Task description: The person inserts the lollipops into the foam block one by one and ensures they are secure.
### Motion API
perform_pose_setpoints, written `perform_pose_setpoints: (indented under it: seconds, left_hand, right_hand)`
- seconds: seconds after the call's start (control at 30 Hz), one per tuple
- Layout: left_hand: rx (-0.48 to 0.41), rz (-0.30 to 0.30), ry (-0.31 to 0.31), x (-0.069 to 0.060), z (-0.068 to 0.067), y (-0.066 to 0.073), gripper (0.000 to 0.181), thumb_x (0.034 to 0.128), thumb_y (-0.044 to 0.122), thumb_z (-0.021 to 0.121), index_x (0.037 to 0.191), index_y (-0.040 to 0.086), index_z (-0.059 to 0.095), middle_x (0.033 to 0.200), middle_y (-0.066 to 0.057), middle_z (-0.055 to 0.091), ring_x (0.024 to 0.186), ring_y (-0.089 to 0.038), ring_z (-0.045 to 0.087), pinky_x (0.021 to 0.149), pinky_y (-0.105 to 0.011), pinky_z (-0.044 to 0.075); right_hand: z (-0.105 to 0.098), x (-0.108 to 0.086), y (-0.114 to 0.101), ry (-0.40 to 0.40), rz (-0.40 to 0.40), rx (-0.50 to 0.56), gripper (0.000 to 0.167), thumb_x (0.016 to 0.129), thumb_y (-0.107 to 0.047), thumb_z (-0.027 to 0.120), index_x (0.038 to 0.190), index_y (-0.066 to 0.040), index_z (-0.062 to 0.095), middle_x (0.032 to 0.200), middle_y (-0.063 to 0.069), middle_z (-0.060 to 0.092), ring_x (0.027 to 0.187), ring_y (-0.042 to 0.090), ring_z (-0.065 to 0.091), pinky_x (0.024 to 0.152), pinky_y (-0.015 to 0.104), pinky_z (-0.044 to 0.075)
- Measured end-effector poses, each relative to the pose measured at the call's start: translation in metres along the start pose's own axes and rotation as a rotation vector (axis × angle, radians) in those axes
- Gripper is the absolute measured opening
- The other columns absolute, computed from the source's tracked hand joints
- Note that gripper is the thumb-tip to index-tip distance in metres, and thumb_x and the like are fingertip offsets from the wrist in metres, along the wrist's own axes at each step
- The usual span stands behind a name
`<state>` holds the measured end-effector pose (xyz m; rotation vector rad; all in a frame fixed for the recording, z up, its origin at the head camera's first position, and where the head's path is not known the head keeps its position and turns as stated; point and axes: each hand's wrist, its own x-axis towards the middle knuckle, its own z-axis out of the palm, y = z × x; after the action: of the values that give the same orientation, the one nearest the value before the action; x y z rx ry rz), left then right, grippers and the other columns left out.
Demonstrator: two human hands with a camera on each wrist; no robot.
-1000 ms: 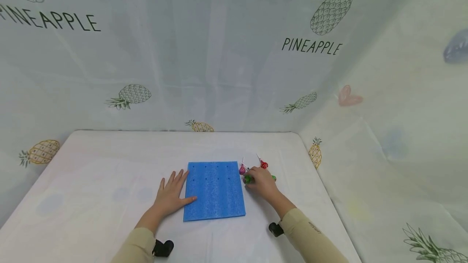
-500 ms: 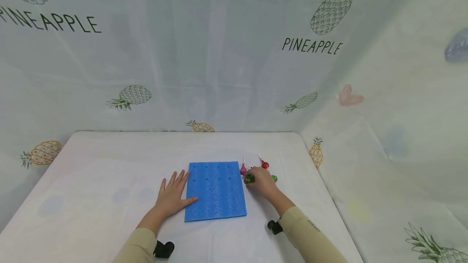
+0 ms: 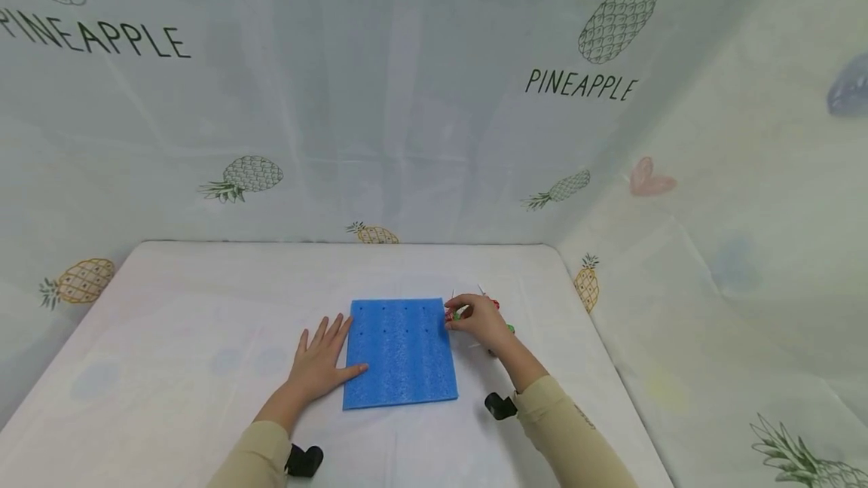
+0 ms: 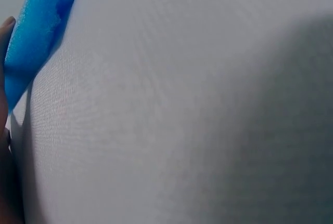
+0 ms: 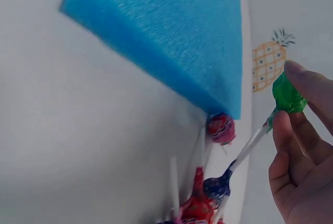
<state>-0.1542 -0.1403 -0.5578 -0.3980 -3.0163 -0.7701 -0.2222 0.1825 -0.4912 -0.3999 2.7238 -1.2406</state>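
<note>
Board [image 3: 400, 352]: one, blue, flat on the table, squarish; two rows of small dark holes across its far half. Landmark for all places below

Left hand [image 3: 317, 371]: at the board's left edge; fingers straight and spread, tips touching that edge, thumb laid on the upper face; grips nothing

Right hand [image 3: 478, 321]: at the far part of the board's right edge; thumb and fingers pinch the green lollipop

Green lollipop [image 5: 287, 94]: one, held by its wrapped head near the board's far right corner; white stick slanting down from the fingers; whether the stick touches the lollipop below it cannot be told

Pink lollipop [image 5: 220, 128]: one, just beside the board's far right corner; contact with the board uncertain

Blue lollipop [image 5: 217, 186]: one, dark wrapper, farther out from the same corner than the pink one

Red lollipop [image 5: 197, 211]: one, right of the board, close to the blue one; lower part cut off by the right wrist view

Green wrapper [image 3: 511, 328]: one, right of the board beyond the right hand, mostly hidden

Table [image 3: 230, 307]: white, pale blotches, extending around the board on all sides

Cloth [image 3: 346, 119]: pale, printed with pineapples and lettering, hanging beyond the board's far side

Sleeves [image 3: 566, 428]: two, beige, reaching in from the board's near side
</note>
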Motion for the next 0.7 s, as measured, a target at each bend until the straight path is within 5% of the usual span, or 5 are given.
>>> perform_pose_setpoints:
  seconds: [0.27,0.7]
  left_hand:
    - [-0.002,0.025,0.039,0.001,0.008,-0.006,0.099,0.0803,0.065,0.064,0.151,0.005,0.031,0.155,-0.023,0.027,0.143,-0.046,0.014,0.11,-0.067,0.002]
    - [0.03,-0.012,-0.016,0.003,0.005,-0.004,0.099,0.0815,0.063,0.065,0.154,0.006,0.027,0.158,-0.02,0.023,0.144,-0.045,0.011,0.11,-0.067,0.0]
  right_hand:
    - [0.004,0.004,-0.02,0.009,-0.012,0.055,0.036,0.079,-0.016,0.083,0.111,-0.004,0.071,0.092,-0.003,0.067,0.077,0.015,0.06,0.059,0.029,0.051]
    - [0.022,0.023,-0.043,-0.047,-0.074,0.21,0.031,0.082,-0.012,0.079,0.111,-0.007,0.07,0.1,0.004,0.065,0.082,0.015,0.067,0.072,0.031,0.056]
